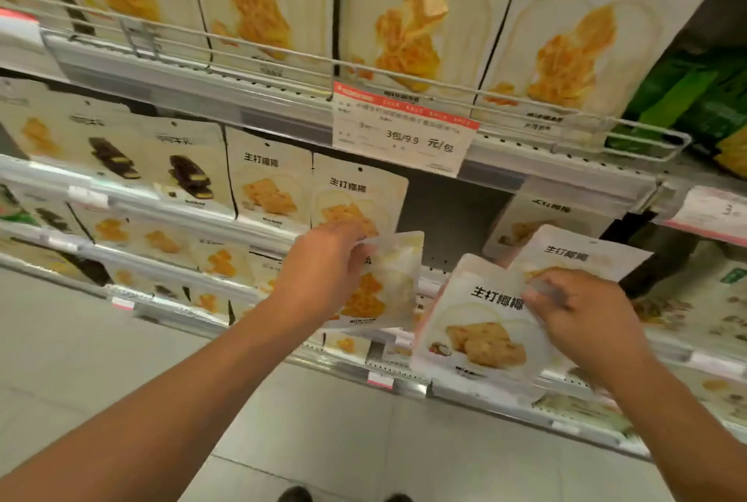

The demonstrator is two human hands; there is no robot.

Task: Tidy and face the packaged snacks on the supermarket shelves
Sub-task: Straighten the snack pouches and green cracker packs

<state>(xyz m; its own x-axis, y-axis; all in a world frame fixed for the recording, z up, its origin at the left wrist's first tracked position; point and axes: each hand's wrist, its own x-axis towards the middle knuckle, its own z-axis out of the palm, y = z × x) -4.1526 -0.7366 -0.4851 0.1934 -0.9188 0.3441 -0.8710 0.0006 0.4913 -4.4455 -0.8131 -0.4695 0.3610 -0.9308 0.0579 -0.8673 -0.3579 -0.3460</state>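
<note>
We risk most at the gap point(448, 214) in the second shelf row, where dark back panel shows between the standing coconut-cracker packs. Both our hands carry loose pouches in front of the shelf edge, off any support, so a slack grip could drop one to the floor point(343, 420). The price tag point(404, 129) hangs from the rail just above the gap; lifting a pouch in too high could knock it askew. Sliding a pouch in carelessly might also tip the upright pack point(359, 194) beside the gap, which leans a little already.

Our left hand point(323, 267) has its fingers curled round the top edge of a pouch point(384, 291), which hangs tilted with its print facing out, just below that upright pack. Our right hand point(582, 311) pinches the upper right part of a front pouch point(477, 331), fingers bent over its face, thumb hidden. A second pouch point(578, 251) sits close behind it; we cannot tell whether the right hand holds that one too or whether it rests on the shelf. Both held pouches are near the gap, one at each side of it.
</note>
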